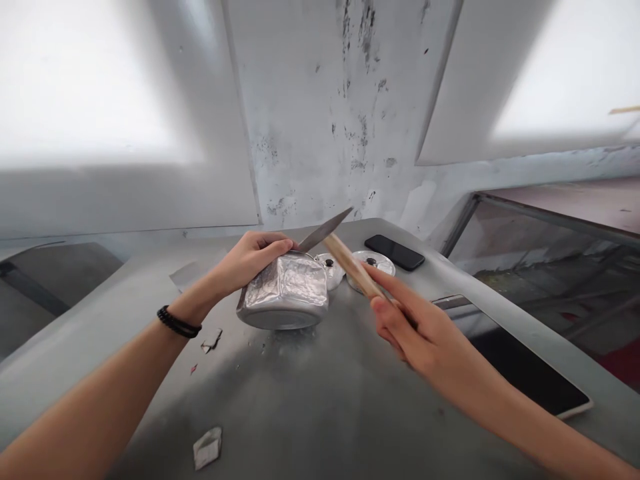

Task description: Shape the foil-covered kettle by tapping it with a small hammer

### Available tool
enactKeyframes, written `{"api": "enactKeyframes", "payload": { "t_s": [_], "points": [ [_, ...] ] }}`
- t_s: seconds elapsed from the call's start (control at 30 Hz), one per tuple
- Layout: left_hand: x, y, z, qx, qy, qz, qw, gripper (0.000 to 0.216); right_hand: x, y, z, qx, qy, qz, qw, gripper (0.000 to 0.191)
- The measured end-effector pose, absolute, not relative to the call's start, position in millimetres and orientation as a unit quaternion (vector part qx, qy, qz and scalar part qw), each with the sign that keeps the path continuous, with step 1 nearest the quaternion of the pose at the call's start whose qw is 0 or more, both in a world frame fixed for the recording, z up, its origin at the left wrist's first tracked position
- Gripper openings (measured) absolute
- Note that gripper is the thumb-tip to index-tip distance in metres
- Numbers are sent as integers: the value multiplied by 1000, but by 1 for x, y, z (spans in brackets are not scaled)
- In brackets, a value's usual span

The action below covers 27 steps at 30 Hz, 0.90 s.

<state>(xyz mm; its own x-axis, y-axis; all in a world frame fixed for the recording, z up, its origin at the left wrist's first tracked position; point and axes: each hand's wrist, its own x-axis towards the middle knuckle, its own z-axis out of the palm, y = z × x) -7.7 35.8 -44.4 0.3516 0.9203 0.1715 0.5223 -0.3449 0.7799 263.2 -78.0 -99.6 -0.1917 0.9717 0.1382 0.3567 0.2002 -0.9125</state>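
Observation:
A dented, shiny aluminium pot (287, 283) stands slightly tilted on the grey table. My left hand (260, 257) grips its top edge, thumb along the near side and the other fingers partly hidden. The wooden handle of a hammer (350, 265) is wrapped in my right hand (407, 320). Its long, tapered metal head reaches over the pot's upper edge, close to my left thumb; whether it touches the metal I cannot tell. Just behind the pot lie two round metal lids (385, 264) with black knobs, one partly covered by the pot.
A black phone (395, 252) lies at the table's back right. Beside my right forearm is a dark tablet (525, 363). Metal scraps (213, 341) and a crumpled silvery piece (207, 448) lie on the left. A stained wall (310, 133) closes off the back.

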Motion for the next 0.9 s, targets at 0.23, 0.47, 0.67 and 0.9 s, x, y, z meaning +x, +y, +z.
{"api": "enactKeyframes", "payload": {
  "t_s": [0.23,0.47,0.67,0.9],
  "points": [
    [-9,41,-50,738,445,338,379,34,256,-83,-104,-440,-586,499,462,50],
    [-3,40,-52,740,484,327,335,39,255,-77,-116,-491,-681,417,348,44],
    [-1,41,-53,723,496,343,338,36,256,-81,-114,-514,-630,427,396,46],
    [-1,43,-53,703,529,349,322,36,250,-77,-106,-509,-606,507,341,45]
  ]
}}
